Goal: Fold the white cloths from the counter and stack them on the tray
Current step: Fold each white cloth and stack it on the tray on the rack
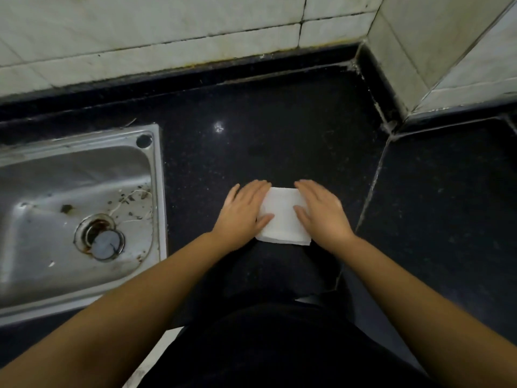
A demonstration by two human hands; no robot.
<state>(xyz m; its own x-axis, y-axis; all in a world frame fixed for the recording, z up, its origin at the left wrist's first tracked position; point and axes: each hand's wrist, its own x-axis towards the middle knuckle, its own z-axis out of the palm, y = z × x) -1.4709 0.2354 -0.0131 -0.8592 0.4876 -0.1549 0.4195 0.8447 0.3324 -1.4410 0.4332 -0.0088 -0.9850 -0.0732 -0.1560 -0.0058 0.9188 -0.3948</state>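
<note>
Cloth [282, 217] is seen from the head view as a small white folded rectangle, lying flat on the black counter [251, 141] near the person's body. Layered edges are visible along its near side, where the lowest layer juts out slightly at the near right corner. Its surface looks smooth, with a faint crease running across the far part.

The left hand [243, 214] is laid palm down over the cloth's left edge, fingers straight and close together, the thumb stretched across the white fabric. The right hand [321, 211] is laid likewise over the right edge, fingers straight, thumb resting on the cloth. Nothing is gripped by either hand; the cloth is only pressed flat between them.

A steel sink [156, 191] is set into the counter to the left, well apart from the cloth, with a drain [103, 239] in its basin and dark specks scattered around it. Pale wall tiles [167, 23] are seen along the far side, and a tiled corner [419, 51] stands at the far right. No tray is caught in this view.
</note>
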